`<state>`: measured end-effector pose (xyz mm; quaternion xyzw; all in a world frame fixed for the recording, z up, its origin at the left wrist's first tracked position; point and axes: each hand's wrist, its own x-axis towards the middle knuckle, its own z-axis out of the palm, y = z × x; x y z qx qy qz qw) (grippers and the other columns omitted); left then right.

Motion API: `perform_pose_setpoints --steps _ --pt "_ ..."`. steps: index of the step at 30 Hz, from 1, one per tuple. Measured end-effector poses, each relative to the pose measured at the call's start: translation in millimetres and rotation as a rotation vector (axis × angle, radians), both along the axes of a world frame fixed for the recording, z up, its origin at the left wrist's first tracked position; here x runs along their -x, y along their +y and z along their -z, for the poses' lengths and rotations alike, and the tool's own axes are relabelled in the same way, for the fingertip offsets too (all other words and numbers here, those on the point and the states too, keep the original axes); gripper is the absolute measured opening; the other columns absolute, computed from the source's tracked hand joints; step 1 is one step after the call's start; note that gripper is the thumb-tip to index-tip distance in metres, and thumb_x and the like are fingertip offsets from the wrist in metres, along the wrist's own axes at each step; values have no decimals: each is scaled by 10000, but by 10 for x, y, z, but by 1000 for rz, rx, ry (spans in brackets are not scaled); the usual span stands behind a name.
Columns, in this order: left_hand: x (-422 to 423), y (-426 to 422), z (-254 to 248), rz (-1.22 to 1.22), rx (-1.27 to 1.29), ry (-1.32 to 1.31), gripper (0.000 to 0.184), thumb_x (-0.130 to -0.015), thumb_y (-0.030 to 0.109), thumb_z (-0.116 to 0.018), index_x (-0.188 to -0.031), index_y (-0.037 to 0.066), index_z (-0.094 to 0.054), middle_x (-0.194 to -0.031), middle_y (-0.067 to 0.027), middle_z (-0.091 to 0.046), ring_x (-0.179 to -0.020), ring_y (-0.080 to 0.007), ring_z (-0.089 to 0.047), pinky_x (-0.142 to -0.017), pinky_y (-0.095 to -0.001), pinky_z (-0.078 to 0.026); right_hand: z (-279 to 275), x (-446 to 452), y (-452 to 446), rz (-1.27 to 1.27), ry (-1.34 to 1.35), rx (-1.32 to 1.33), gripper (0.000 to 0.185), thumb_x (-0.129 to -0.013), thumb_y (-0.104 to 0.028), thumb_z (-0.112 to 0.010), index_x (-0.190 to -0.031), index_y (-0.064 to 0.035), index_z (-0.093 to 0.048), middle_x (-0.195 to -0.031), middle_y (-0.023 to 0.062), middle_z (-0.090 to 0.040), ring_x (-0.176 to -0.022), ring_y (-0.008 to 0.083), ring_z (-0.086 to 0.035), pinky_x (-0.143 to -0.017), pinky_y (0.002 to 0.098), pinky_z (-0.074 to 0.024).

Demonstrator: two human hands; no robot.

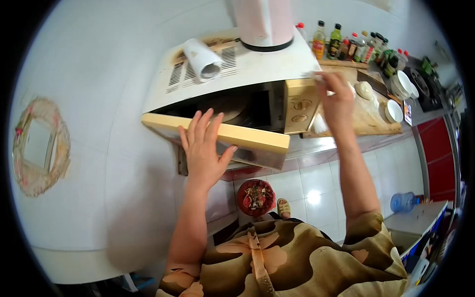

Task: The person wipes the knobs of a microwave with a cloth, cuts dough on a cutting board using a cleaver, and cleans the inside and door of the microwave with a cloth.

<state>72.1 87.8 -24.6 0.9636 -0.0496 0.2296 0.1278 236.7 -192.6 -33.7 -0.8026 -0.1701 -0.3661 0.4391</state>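
Observation:
A white microwave (262,64) with a cream control panel stands with its door (252,138) partly open. My left hand (204,143) rests on the door's upper edge, fingers spread. My right hand (336,96) is raised at the top right corner of the control panel, fingers bent together; a small pale thing at the fingertips is blurred, and I cannot make out what it is. Inside the dark cavity a round turntable (235,110) partly shows. On top of the microwave lie a rolled white tube (202,59) and a pink appliance (263,22).
Right of the microwave, a wooden board (371,119) holds dough (364,90) and a cleaver (372,83); bowls (394,111) and several bottles (334,42) stand nearby. A red waste bin (256,197) and a blue water jug (404,202) are below. A framed mirror (39,143) hangs left.

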Motion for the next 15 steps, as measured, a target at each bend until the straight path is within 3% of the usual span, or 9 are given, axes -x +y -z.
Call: perform_pose_setpoints --steps 4,11,15 --pt "-22 27 37 -6 -23 -18 782 -784 246 -801 -1481 156 -458 -1542 -90 -405 -1477 -345 -294 -1199 -636 -96 96 111 242 -44 -150 151 243 -780 20 -705 -996 -93 -700 -945 94 -646 -851 321 -660 -718 391 -546" --pt "-7 32 25 0 -30 -21 788 -782 258 -796 -1482 149 -450 -1547 -107 -401 -1478 -364 -288 -1190 -646 -95 414 258 59 -75 3 -16 266 -762 94 -699 -969 -72 -680 -941 98 -667 -827 303 -681 -710 371 -550" --pt "-17 44 34 16 -24 -20 791 -779 235 -795 -1484 142 -448 -1547 -111 -402 -1480 -366 -284 -1189 -645 -99 386 211 331 -26 -121 102 218 -774 4 -737 -944 -97 -646 -896 86 -653 -779 309 -659 -674 397 -532"
